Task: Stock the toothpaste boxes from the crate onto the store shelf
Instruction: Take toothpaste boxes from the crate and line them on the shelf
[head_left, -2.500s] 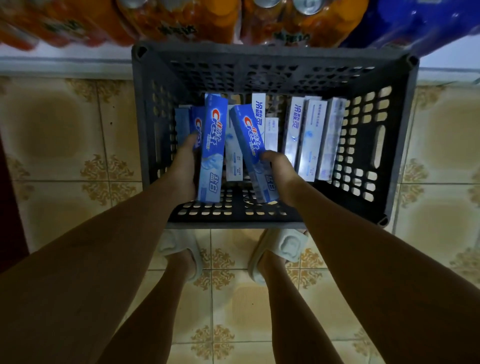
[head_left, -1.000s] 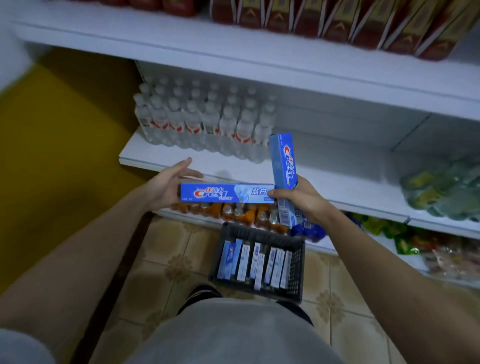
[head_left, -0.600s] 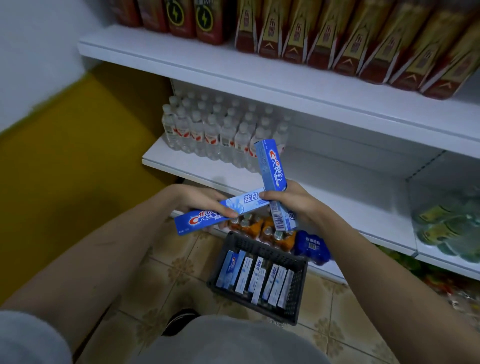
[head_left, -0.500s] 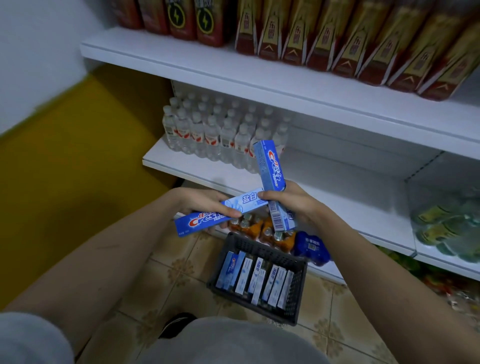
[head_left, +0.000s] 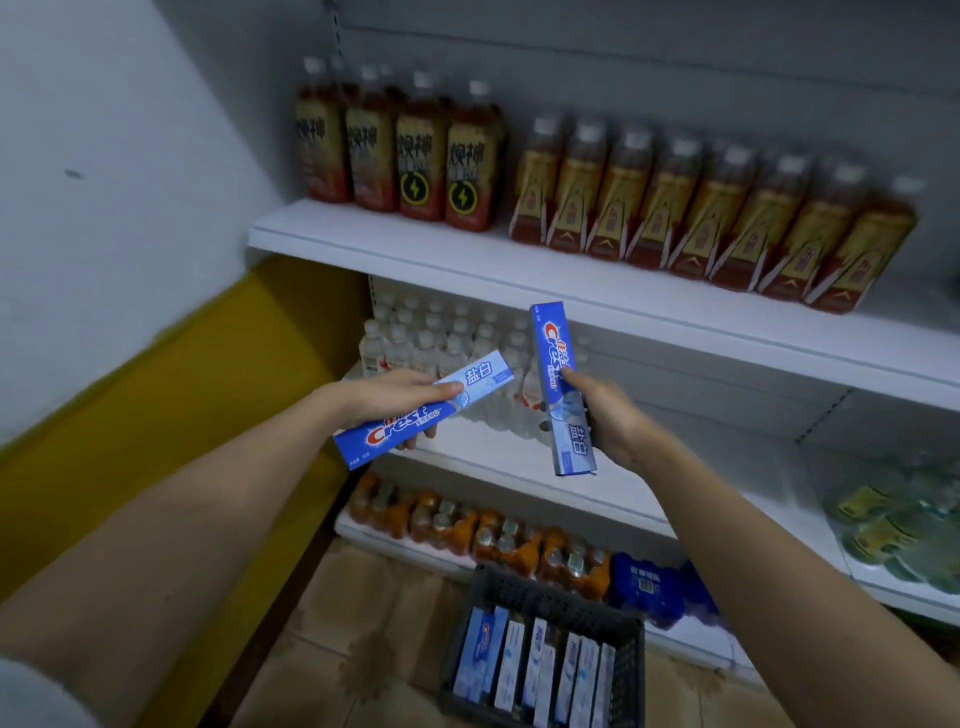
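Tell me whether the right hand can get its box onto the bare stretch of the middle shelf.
Probably yes. The right hand holds its toothpaste box just before the middle shelf, whose bare stretch right of the water bottles looks unobstructed.

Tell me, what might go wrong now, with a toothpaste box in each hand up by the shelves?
The left hand holds its tilted box close to the water bottles, so pushing it in might topple some. The right hand grips its upright box only low down; it could tip or slip toward the crate below.
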